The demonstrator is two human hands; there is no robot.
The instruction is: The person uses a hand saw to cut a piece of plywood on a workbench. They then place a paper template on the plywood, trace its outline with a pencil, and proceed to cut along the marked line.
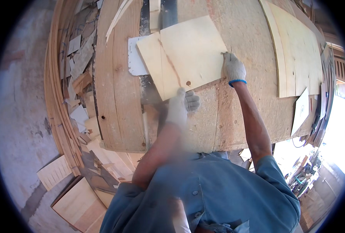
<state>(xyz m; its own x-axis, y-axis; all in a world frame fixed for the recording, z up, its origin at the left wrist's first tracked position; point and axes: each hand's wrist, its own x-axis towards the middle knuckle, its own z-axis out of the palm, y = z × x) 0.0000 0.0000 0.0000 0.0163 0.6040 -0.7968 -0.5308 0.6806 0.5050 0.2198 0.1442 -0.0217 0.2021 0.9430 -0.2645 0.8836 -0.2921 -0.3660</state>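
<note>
A pale rectangular wooden board with a brown streak and a dark knot lies at a slant over the workbench. My left hand, in a white knit glove, grips its near edge, with the thumb on top and the fingers curled at the edge. At the board's right corner my right hand, gloved in white with a blue cuff, is closed on the edge. Partly covered by the board's left side is a white plate with rounded corners.
Pale boards lie along the bench's right side, with a white sheet near its front corner. Long wood strips and scattered offcuts fill the left. More panels rest at the lower left.
</note>
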